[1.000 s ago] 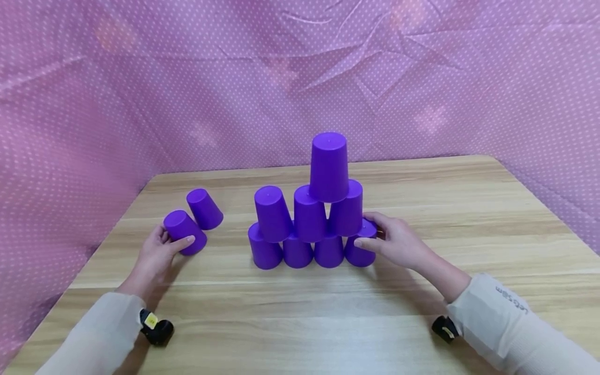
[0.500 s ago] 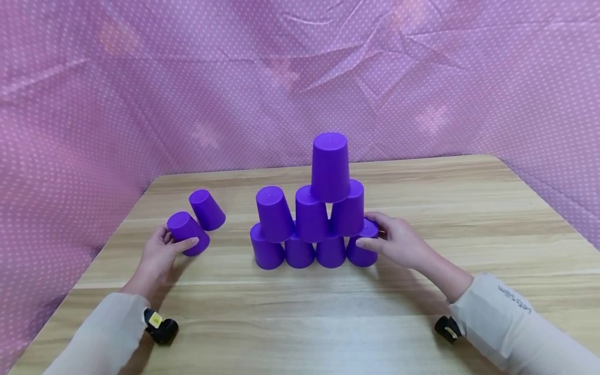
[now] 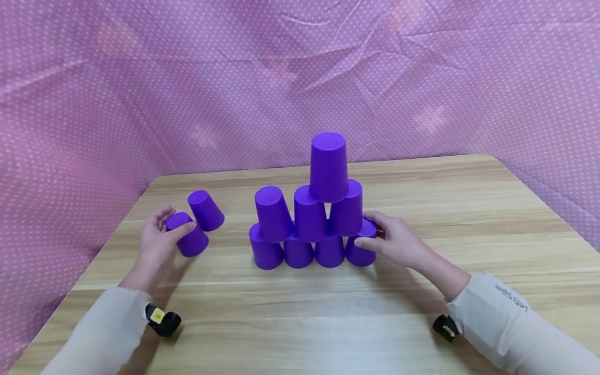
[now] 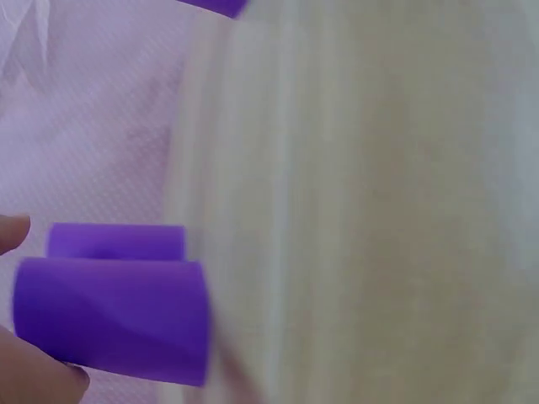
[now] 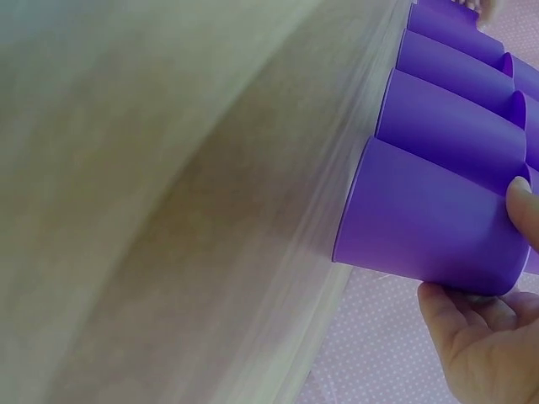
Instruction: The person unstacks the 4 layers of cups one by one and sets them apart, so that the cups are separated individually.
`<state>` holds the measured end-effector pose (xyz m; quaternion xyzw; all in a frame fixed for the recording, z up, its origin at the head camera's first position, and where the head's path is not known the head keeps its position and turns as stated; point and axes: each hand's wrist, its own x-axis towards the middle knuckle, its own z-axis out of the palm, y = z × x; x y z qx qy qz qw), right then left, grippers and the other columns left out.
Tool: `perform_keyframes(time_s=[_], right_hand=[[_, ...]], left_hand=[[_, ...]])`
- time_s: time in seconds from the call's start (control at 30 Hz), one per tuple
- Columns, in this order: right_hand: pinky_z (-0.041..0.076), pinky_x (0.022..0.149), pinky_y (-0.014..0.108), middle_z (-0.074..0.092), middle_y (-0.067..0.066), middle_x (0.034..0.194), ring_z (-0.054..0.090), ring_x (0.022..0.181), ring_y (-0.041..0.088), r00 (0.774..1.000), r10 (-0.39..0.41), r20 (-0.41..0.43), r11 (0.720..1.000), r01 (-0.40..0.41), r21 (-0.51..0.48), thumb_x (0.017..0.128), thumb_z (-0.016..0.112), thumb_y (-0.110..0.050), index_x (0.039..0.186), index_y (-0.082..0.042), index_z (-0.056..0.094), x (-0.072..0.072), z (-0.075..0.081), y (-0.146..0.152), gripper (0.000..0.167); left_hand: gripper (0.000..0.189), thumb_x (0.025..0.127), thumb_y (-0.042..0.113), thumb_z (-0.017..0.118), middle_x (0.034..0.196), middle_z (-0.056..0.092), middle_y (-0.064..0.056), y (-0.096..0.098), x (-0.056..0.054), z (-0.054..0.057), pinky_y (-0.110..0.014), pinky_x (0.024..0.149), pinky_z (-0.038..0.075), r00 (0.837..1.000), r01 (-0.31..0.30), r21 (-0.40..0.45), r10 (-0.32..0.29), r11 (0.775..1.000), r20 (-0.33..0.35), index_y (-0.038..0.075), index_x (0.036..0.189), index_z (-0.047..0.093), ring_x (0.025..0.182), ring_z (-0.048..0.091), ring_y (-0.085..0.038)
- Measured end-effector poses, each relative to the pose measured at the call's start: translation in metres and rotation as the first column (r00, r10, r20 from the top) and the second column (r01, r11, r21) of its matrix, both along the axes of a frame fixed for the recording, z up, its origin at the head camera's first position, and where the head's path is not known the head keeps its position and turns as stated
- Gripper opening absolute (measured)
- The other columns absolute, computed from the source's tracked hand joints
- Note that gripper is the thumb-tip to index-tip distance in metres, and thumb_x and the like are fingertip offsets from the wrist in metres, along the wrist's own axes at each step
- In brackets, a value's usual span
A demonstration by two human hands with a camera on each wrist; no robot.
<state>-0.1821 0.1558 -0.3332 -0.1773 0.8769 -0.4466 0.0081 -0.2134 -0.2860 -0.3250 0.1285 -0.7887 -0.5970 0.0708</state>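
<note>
Purple cups stand upside down in a pyramid at mid-table: several below, three in the middle row, and one top cup over the right pair. My right hand holds the bottom row's right-end cup, thumb in front and fingers behind. On the left, my left hand is at the upper part of a separate inverted cup. Its thumb lies over that cup's near side, while a fingertip shows apart from the cup in the left wrist view. Just behind stands another inverted cup.
The wooden table carries all the cups. A pink dotted cloth hangs behind the table and along both sides. Small black devices, such as the left one, sit at both cuffs.
My left hand has risen along its cup, its thumb now higher and its fingers lifted toward the top. The right hand and the pyramid stay as they were.
</note>
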Motion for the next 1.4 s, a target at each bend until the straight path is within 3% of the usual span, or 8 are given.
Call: perform_keyframes(time_s=[0.2,0.33,0.47,0.57,0.7,0.87,1.07,1.4], right_hand=[[0.053,0.085,0.04,0.063,0.018,0.112,0.062,0.101,0.028,1.0,-0.001,-0.004,1.0,0.001,0.007,0.084,0.068,-0.023,0.128,0.001,0.049,0.0,0.0,0.0,0.054],[0.053,0.086,0.04,0.063,0.018,0.112,0.062,0.101,0.028,1.0,0.002,-0.004,1.0,-0.002,0.002,0.084,0.068,-0.023,0.128,0.002,0.049,0.0,-0.001,0.0,0.054],[0.054,0.085,0.039,0.063,0.017,0.112,0.063,0.1,0.027,1.0,0.005,-0.007,1.0,-0.005,-0.003,0.084,0.069,-0.023,0.128,0.001,0.049,0.0,-0.002,0.0,0.054],[0.054,0.084,0.039,0.063,0.016,0.112,0.063,0.099,0.026,1.0,0.004,-0.008,1.0,-0.004,-0.001,0.084,0.069,-0.024,0.128,0.0,0.05,0.0,-0.002,-0.001,0.053],[0.053,0.085,0.04,0.063,0.016,0.113,0.062,0.101,0.026,1.0,0.003,-0.001,1.0,-0.003,0.006,0.084,0.068,-0.025,0.129,-0.001,0.05,0.0,-0.002,-0.001,0.054],[0.052,0.087,0.041,0.062,0.017,0.114,0.061,0.102,0.028,1.0,-0.001,0.002,1.0,0.001,0.004,0.085,0.068,-0.023,0.129,0.0,0.049,0.001,-0.001,0.0,0.053],[0.053,0.087,0.041,0.062,0.017,0.114,0.061,0.102,0.028,1.0,0.002,-0.001,1.0,-0.002,-0.007,0.085,0.068,-0.022,0.129,0.001,0.049,0.001,-0.001,0.001,0.053],[0.053,0.086,0.041,0.063,0.016,0.112,0.062,0.102,0.028,1.0,-0.003,-0.012,1.0,0.003,0.021,0.084,0.068,-0.026,0.128,-0.001,0.05,0.002,0.0,0.0,0.054]], left_hand=[[0.067,0.084,0.007,0.066,0.149,0.031,-0.007,0.007,-0.001,0.021,-0.022,0.115,0.017,0.989,-0.094,-0.008,0.092,0.996,-0.116,0.007,0.141,0.031,0.139,0.024,-0.015],[0.054,0.08,0.002,0.069,0.137,0.049,-0.003,0.018,-0.002,0.037,-0.017,0.108,0.03,0.968,-0.151,0.084,0.165,0.985,-0.191,0.01,0.129,0.048,0.129,0.041,-0.012],[0.04,0.076,-0.004,0.071,0.113,0.063,0.001,0.034,-0.002,0.05,-0.011,0.091,0.045,0.939,-0.106,0.216,0.169,0.971,-0.299,0.009,0.112,0.06,0.11,0.055,-0.011],[0.033,0.074,-0.011,0.069,0.097,0.066,0.003,0.047,0.0,0.058,-0.01,0.082,0.049,0.912,-0.018,0.261,0.123,0.965,-0.39,0.007,0.102,0.063,0.095,0.061,-0.009],[0.03,0.075,-0.016,0.065,0.088,0.068,0.003,0.063,0.005,0.068,-0.013,0.078,0.052,0.883,0.105,0.254,0.027,0.962,-0.468,0.005,0.097,0.064,0.085,0.064,-0.007],[0.029,0.076,-0.012,0.066,0.09,0.068,0.006,0.083,0.01,0.078,-0.014,0.08,0.052,0.855,0.179,0.136,-0.086,0.974,-0.511,0.007,0.099,0.064,0.088,0.065,-0.007],[0.028,0.077,-0.006,0.069,0.094,0.068,0.007,0.1,0.014,0.088,-0.015,0.085,0.05,0.821,0.231,0.014,-0.188,0.973,-0.539,0.006,0.102,0.064,0.091,0.064,-0.006],[0.038,0.08,0.003,0.07,0.109,0.064,0.002,0.129,0.025,0.111,-0.02,0.087,0.051,0.789,0.347,-0.117,-0.357,0.93,-0.499,0.0,0.116,0.057,0.105,0.06,-0.011]])
